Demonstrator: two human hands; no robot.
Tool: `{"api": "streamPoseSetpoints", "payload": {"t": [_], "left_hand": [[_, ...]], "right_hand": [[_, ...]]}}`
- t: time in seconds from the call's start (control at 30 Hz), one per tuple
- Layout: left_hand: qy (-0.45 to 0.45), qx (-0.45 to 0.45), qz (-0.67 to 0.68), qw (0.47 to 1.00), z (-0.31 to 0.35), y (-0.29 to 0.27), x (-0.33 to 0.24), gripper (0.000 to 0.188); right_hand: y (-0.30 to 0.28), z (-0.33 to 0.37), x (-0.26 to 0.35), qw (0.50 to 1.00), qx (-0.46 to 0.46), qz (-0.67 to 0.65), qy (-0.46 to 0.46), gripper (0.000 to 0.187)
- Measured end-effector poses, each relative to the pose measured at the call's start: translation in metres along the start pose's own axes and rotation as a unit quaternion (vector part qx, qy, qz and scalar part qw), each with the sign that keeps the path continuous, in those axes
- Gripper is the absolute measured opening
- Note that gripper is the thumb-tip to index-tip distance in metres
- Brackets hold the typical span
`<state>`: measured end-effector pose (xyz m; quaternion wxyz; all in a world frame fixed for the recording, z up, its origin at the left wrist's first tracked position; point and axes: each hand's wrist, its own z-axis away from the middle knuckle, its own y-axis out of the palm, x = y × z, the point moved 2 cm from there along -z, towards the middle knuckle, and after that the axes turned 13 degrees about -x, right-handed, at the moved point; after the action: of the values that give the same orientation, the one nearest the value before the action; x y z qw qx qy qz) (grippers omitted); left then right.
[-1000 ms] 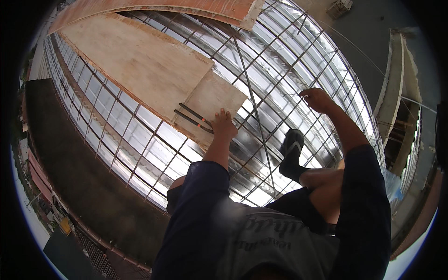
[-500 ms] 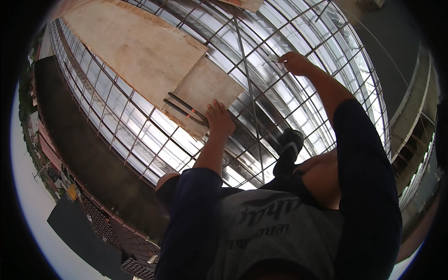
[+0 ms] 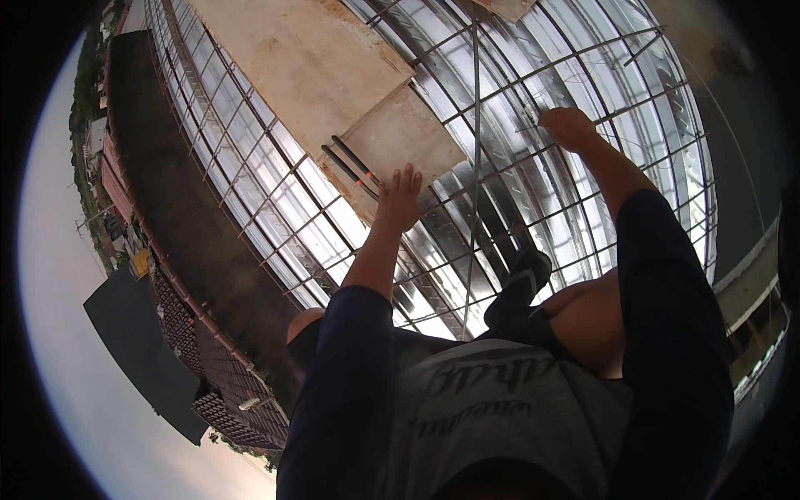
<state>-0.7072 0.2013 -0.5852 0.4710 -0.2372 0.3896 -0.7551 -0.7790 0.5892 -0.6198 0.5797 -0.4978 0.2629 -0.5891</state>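
Fingers spread, left hand (image 3: 400, 202) rests on the board's (image 3: 408, 133) near edge beside a black-handled tool (image 3: 353, 157); right hand (image 3: 569, 129) pinches thin wire (image 3: 528, 128) over mesh (image 3: 575, 55), likely light, bendable, best held near its end

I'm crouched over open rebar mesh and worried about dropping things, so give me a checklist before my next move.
1. Left hand supported: ok, fingers spread on the plywood sheet.
2. Black-handled tool on the plywood sheet: ok, lying by the left hand.
3. Thin wire held: ok, sticking out from the right hand.
4. Thin wire clear of the rebar mesh: cannot tell, too fine.
5. Gloves on: not ok, both hands bare.
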Motion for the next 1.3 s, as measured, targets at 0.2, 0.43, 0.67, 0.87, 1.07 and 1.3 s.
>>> {"api": "streamPoseSetpoints", "payload": {"t": [0.2, 0.43, 0.67, 0.87, 1.07, 1.3], "left_hand": [[-0.113, -0.026, 0.046, 0.992, 0.022, -0.016, -0.038, 0.062], [-0.085, 0.037, 0.251, 0.964, 0.061, -0.005, -0.134, 0.059], [-0.12, -0.171, 0.37, 0.905, 0.015, -0.035, -0.094, 0.041], [-0.145, -0.188, 0.41, 0.881, -0.055, -0.062, -0.039, 0.036], [-0.082, -0.214, 0.416, 0.88, -0.119, -0.088, -0.022, 0.036], [-0.025, -0.164, 0.372, 0.913, -0.162, -0.082, -0.024, 0.041]], "right_hand": [[0.017, -0.008, -0.001, 0.998, -0.027, 0.01, -0.063, 0.025], [-0.008, -0.01, 0.009, 0.996, 0.033, 0.056, -0.062, 0.025], [-0.019, -0.012, 0.02, 0.995, 0.068, 0.072, -0.002, 0.021], [-0.025, -0.004, 0.023, 0.991, 0.001, -0.04, 0.126, 0.019], [0.019, -0.017, 0.052, 0.973, -0.114, -0.143, 0.143, 0.022], [0.049, -0.04, 0.071, 0.879, -0.158, -0.395, 0.216, 0.028]]}}
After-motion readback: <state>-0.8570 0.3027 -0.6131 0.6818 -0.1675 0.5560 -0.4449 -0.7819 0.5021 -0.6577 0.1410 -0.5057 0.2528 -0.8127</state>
